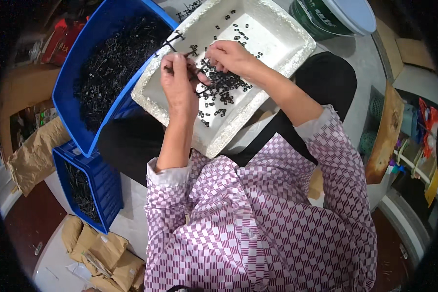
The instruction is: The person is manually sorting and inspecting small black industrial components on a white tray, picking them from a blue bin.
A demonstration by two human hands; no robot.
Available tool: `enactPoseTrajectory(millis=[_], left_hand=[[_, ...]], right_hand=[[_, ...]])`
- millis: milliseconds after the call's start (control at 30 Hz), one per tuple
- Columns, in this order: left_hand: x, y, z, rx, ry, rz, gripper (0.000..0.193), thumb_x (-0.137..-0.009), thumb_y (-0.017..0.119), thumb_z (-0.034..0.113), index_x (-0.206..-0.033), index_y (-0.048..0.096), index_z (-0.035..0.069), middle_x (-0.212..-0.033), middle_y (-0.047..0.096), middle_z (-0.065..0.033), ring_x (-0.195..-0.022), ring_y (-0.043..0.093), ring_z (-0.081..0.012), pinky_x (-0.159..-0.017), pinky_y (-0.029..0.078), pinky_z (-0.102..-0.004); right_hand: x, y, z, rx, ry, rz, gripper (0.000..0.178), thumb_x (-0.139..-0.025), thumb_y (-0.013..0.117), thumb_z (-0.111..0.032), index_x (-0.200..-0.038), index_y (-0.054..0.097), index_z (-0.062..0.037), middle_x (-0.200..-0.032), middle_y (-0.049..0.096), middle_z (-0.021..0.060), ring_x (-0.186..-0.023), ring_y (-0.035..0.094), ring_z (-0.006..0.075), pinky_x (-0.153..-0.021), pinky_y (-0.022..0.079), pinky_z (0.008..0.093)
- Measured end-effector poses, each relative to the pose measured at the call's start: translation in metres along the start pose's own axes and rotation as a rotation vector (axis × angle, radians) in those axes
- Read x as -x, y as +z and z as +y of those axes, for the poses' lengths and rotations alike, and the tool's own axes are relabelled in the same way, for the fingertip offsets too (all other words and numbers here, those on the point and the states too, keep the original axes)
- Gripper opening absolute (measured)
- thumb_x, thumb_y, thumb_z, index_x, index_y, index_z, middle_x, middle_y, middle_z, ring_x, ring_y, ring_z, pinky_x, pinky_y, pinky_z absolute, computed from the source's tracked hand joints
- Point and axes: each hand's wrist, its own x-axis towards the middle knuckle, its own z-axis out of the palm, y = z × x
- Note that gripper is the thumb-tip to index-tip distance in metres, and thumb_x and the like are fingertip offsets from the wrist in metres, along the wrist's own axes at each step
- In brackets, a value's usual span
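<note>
My left hand point(179, 85) is closed around a thin black branched plastic piece point(169, 42), whose arms stick out above and beside the fingers. My right hand point(232, 57) is a short way to its right, fingertips pinched together; what they grip, if anything, is too small to make out. Both hands are over a white foam box point(224, 137). Inside it lies a heap of small black plastic parts point(225, 90), with more scattered toward the far wall. A large blue bin point(64, 92) to the left holds a mass of similar black branched pieces point(117, 61).
Below the large bin stands a smaller blue crate point(104, 187) with black pieces inside. A green bucket with a pale lid point(321, 17) is at the far right. Brown paper sacks point(102, 253) lie at the lower left. A wooden board point(385, 134) leans at the right.
</note>
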Motion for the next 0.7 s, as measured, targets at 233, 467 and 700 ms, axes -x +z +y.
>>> enactPoseTrajectory(millis=[233,467,700], left_hand=[[-0.007,-0.013,0.003,0.08,-0.014,0.085,0.022,-0.09,0.05,0.028,-0.089,0.044,0.007,-0.074,0.047,-0.0033,-0.055,0.046,-0.011,-0.046,0.046,-0.0242],[-0.012,-0.012,-0.003,0.067,-0.038,0.122,0.021,-0.091,0.05,0.027,-0.088,0.044,0.008,-0.073,0.047,-0.0031,-0.053,0.045,-0.0099,-0.044,0.043,-0.0223],[-0.002,0.003,-0.019,-0.101,0.055,0.033,0.018,-0.092,0.048,0.022,-0.086,0.043,0.006,-0.069,0.046,-0.0037,-0.048,0.044,-0.0091,-0.041,0.04,-0.0219]], right_hand=[[0.026,0.001,-0.029,-0.558,0.141,-0.311,0.017,-0.088,0.052,-0.02,-0.087,0.056,-0.0031,-0.072,0.057,-0.0003,-0.061,0.051,0.0071,-0.053,0.041,0.0214],[0.021,0.011,-0.021,-0.445,-0.036,-0.268,0.018,-0.082,0.061,-0.019,-0.079,0.055,-0.0017,-0.068,0.058,0.0021,-0.058,0.052,0.0101,-0.051,0.041,0.0242],[0.02,0.017,-0.007,0.228,-0.216,-0.025,0.005,-0.075,0.054,-0.003,-0.077,0.054,0.0021,-0.064,0.058,0.0067,-0.06,0.054,0.0076,-0.051,0.043,0.0244]])
